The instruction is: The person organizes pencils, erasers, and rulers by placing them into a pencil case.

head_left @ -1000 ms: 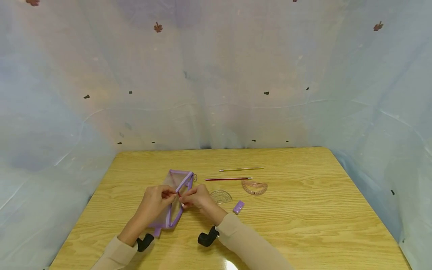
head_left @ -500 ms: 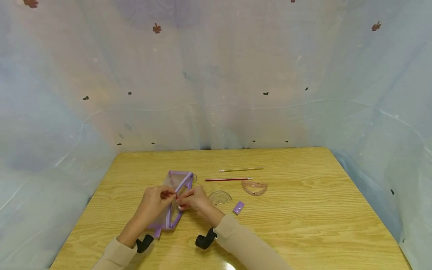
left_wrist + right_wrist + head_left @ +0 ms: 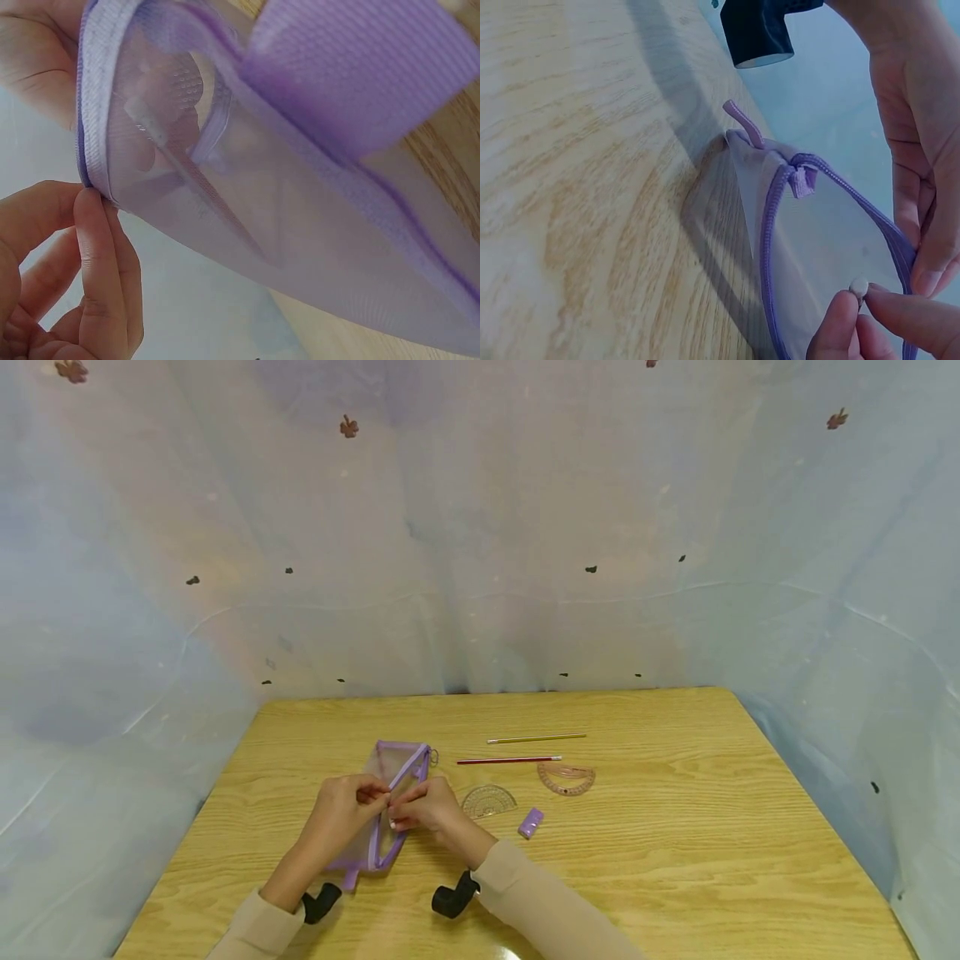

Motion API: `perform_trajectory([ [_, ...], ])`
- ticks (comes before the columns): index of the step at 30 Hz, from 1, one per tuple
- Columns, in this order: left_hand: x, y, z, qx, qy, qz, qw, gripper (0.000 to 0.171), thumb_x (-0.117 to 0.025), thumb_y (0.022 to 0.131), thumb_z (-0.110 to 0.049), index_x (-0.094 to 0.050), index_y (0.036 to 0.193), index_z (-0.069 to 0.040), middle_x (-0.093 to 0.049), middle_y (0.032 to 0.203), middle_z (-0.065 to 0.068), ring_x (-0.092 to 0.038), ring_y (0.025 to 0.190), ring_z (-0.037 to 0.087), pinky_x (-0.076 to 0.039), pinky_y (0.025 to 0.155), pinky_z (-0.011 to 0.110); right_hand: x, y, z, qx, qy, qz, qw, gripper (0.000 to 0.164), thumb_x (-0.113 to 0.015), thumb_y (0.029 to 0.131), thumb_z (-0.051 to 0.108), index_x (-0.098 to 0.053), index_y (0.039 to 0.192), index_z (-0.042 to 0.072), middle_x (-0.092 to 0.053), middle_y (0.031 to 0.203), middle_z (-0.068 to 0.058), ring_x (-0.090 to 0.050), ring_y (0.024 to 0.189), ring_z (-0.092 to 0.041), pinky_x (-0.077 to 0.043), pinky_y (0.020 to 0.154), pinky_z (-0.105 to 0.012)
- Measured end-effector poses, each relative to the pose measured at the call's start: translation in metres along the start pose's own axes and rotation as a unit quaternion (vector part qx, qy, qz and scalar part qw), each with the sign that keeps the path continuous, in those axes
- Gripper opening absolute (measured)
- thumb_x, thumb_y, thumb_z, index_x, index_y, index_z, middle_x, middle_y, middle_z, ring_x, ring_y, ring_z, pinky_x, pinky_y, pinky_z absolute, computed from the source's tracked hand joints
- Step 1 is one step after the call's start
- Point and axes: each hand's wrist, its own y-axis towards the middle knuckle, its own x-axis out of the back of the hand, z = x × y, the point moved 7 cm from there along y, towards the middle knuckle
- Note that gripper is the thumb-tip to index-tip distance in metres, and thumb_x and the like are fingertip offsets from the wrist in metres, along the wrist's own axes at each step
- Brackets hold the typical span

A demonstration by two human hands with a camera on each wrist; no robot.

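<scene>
A purple-edged mesh pencil pouch (image 3: 388, 762) lies at the left of the table with its zip opening spread. My left hand (image 3: 341, 806) pinches one zipper edge between thumb and fingertips, as the left wrist view shows. In my right hand (image 3: 435, 810) the thumb and fingers pinch a pencil (image 3: 206, 187) by its white eraser end (image 3: 859, 286), right at the opening. Seen through the mesh in the left wrist view, the reddish pencil shaft slants inside the pouch. A purple tab (image 3: 367, 67) sticks out at the pouch's end.
Right of the pouch lie a clear protractor (image 3: 489, 802), a purple eraser (image 3: 531, 822) and a pink protractor (image 3: 566, 779). Behind them rest a red pencil (image 3: 510, 760) and a yellow pencil (image 3: 536, 738). A pale patterned curtain (image 3: 480, 527) hangs behind the table.
My right hand has moved slightly left, taking the pencil farther into the pouch; its red shaft no longer shows between the hands in the head view. The left hand keeps its pinch.
</scene>
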Motion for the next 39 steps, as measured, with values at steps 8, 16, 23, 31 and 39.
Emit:
perform_trajectory([
  [8,0.000,0.000,0.000,-0.007,0.001,-0.008,0.9999,0.004,-0.077,0.086,-0.001,-0.076,0.089,0.000,-0.070,0.078,-0.002,-0.066,0.070,0.012,-0.056,0.063,0.023,-0.001,0.000,-0.001,-0.001,0.010,-0.002,1.000,0.012,-0.071,0.081,-0.017,-0.070,0.093,-0.018,-0.072,0.087,-0.023,-0.073,0.071,-0.029,-0.061,0.067,-0.037],
  [16,0.000,0.000,-0.001,-0.012,0.004,-0.010,0.9999,0.004,-0.076,0.085,0.001,-0.076,0.089,0.000,-0.070,0.078,-0.001,-0.067,0.070,0.012,-0.056,0.064,0.023,0.001,-0.001,0.000,0.006,0.011,0.002,1.000,0.014,-0.071,0.082,-0.016,-0.070,0.096,-0.019,-0.071,0.090,-0.027,-0.073,0.072,-0.031,-0.061,0.070,-0.040],
  [23,0.001,0.000,-0.001,-0.017,0.000,-0.016,0.9997,0.004,-0.077,0.085,0.001,-0.076,0.088,0.000,-0.070,0.078,-0.001,-0.066,0.069,0.012,-0.057,0.063,0.025,0.004,-0.001,0.003,0.019,0.004,0.007,1.000,0.015,-0.068,0.085,-0.016,-0.067,0.098,-0.023,-0.070,0.092,-0.029,-0.073,0.073,-0.032,-0.060,0.073,-0.042],
  [31,0.000,-0.001,0.001,-0.009,-0.004,-0.011,0.9999,0.004,-0.077,0.085,0.000,-0.076,0.089,0.000,-0.070,0.078,-0.002,-0.066,0.069,0.012,-0.056,0.063,0.022,0.010,-0.004,0.005,0.019,-0.005,0.010,1.000,0.016,-0.069,0.084,-0.016,-0.066,0.099,-0.023,-0.071,0.088,-0.028,-0.071,0.067,-0.023,-0.061,0.071,-0.039],
  [39,0.000,-0.002,0.001,-0.010,-0.004,-0.012,0.9999,0.004,-0.078,0.084,0.000,-0.076,0.088,0.001,-0.070,0.077,-0.003,-0.066,0.069,0.011,-0.056,0.063,0.022,0.018,-0.006,0.009,0.020,-0.014,0.012,1.000,0.017,-0.069,0.085,-0.015,-0.066,0.100,-0.022,-0.070,0.092,-0.030,-0.071,0.069,-0.025,-0.061,0.069,-0.038],
])
